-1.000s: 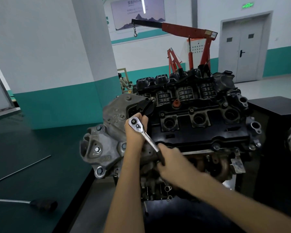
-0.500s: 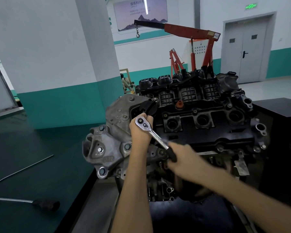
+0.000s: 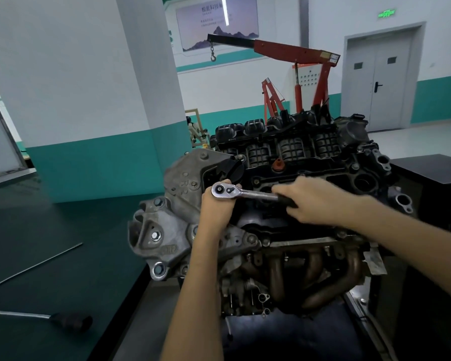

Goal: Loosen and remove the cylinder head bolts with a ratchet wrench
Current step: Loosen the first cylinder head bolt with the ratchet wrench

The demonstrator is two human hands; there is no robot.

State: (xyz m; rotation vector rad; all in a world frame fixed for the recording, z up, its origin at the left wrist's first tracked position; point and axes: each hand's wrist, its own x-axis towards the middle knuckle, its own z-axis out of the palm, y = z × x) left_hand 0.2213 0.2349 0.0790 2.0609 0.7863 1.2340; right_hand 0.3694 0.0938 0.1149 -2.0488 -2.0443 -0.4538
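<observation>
Loosening a bolt at the left end of the engine (image 3: pixel 164 230) appears to be the step in hand. Nearest, at 8 o'clock, a bent metal rod (image 3: pixel 24 312) with a dark grip lies on the dark tabletop (image 3: pixel 63 217), well apart from the work. At 5 o'clock the rusty exhaust manifold (image 3: pixel 310 269) hangs on the engine's near face.

Above it, near the centre, the left hand (image 3: pixel 216 207) cups the head of the ratchet wrench (image 3: pixel 245 193) from below and behind. Its fingers (image 3: pixel 225 182) curl against that head to steady it. The bolt is hidden beneath the wrench head, so how well the socket sits on it cannot be told. From the head the handle runs toward 3 o'clock. The right hand (image 3: pixel 315 201) grips its black end, fingers (image 3: pixel 284 189) wrapped round it, knuckles over the dark valve cover.

The next move probably calls for a firm swing of the handle in the loosening direction. The left hand would need to press the head square on the bolt so that the socket does not slip.

Farther off, at 1 o'clock, a red engine crane (image 3: pixel 297 50) stands by the wall.
</observation>
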